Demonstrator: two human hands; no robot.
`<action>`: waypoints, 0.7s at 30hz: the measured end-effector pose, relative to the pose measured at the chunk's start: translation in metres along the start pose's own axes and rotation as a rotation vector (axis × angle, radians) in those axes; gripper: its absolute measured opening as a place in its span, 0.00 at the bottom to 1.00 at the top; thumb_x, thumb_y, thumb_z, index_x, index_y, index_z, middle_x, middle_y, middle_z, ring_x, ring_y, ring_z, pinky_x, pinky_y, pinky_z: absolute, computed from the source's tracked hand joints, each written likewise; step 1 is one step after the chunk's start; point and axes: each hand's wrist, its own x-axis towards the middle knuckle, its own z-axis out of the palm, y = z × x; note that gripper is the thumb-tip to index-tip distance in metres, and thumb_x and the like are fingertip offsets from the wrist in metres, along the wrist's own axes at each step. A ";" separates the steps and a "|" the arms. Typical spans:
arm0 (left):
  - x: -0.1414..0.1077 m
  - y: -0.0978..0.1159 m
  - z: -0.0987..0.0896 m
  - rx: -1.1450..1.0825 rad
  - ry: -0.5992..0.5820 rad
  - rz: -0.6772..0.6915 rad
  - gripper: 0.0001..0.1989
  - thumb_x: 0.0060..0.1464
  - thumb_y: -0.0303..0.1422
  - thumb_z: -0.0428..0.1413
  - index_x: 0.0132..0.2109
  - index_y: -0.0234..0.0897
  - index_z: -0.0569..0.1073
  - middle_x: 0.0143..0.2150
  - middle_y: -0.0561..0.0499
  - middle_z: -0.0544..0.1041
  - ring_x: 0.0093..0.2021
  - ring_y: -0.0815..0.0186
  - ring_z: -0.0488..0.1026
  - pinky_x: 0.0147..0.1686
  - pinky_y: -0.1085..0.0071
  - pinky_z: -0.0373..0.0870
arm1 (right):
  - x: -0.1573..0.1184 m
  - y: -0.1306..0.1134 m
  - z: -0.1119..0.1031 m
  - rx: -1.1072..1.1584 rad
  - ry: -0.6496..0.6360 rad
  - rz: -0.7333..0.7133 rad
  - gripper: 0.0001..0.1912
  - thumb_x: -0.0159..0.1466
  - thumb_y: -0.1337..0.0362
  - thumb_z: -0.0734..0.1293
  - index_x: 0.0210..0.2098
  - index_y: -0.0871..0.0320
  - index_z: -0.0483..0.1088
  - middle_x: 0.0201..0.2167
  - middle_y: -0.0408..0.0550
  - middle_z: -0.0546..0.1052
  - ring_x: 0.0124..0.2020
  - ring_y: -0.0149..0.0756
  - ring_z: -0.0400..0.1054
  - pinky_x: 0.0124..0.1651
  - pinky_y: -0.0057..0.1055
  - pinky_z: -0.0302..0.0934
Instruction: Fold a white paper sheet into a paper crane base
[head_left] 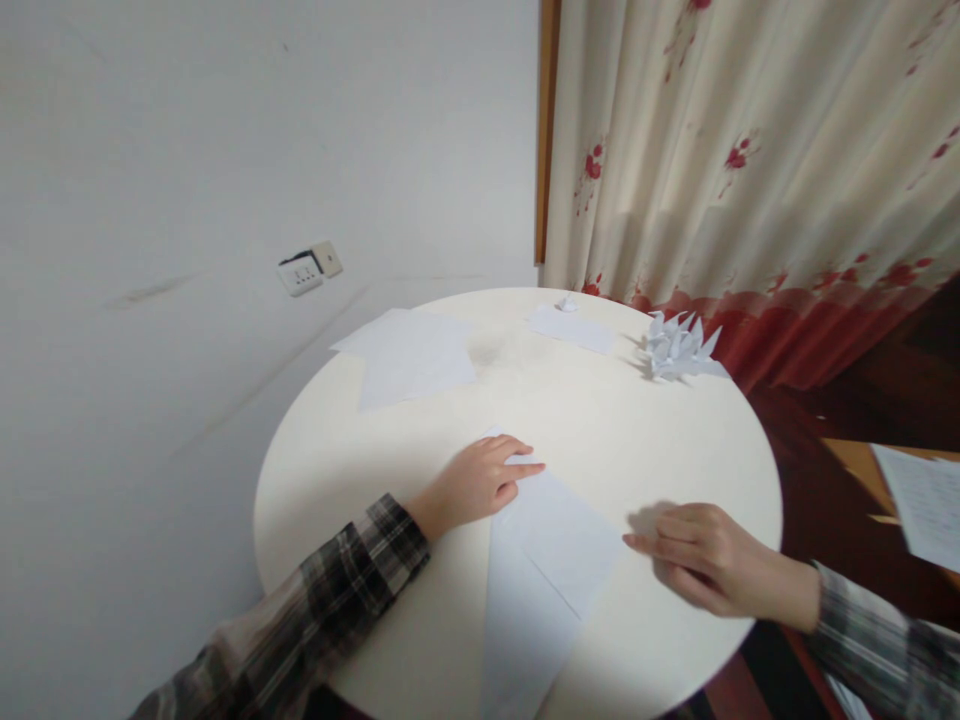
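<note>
the left hand (484, 480) lies ungrasping, fingers apart, on the far end of the folded paper (551, 570). the right hand (709, 560), released and loosely curled, has its index fingertip at the paper's right corner, contact unclear. the table's (585, 400) rim passes under its wrist; ahead, tabletop gives room before the paper cranes (679, 348).

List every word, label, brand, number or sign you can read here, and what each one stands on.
Readable text: none.
Too blurred to read: faint rows of marks on the sheet at the right edge.
No lettering can be made out on the paper under the left hand, the folded paper, nor on the loose sheets farther back.
The wall socket shows only its holes, no legible label.
</note>
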 end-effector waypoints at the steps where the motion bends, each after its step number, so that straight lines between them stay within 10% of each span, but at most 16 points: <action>1: 0.000 0.000 0.000 -0.001 -0.002 -0.003 0.23 0.50 0.22 0.48 0.52 0.44 0.69 0.51 0.47 0.69 0.51 0.62 0.65 0.49 0.60 0.64 | 0.000 0.000 0.000 -0.002 0.004 -0.001 0.16 0.61 0.72 0.55 0.45 0.61 0.67 0.21 0.46 0.68 0.23 0.35 0.61 0.27 0.33 0.55; 13: 0.003 0.003 -0.004 0.020 -0.026 -0.004 0.23 0.50 0.22 0.48 0.53 0.43 0.69 0.50 0.47 0.69 0.50 0.62 0.65 0.49 0.62 0.63 | 0.007 0.002 -0.007 0.056 -0.002 0.046 0.13 0.61 0.72 0.53 0.27 0.57 0.66 0.20 0.46 0.67 0.23 0.33 0.60 0.27 0.30 0.54; 21: 0.024 0.012 -0.014 0.143 -0.053 -0.141 0.14 0.55 0.29 0.49 0.48 0.39 0.71 0.43 0.46 0.71 0.44 0.60 0.68 0.44 0.64 0.65 | 0.078 0.009 -0.023 0.075 -0.053 0.072 0.15 0.61 0.66 0.59 0.47 0.59 0.65 0.39 0.52 0.71 0.40 0.37 0.65 0.42 0.34 0.62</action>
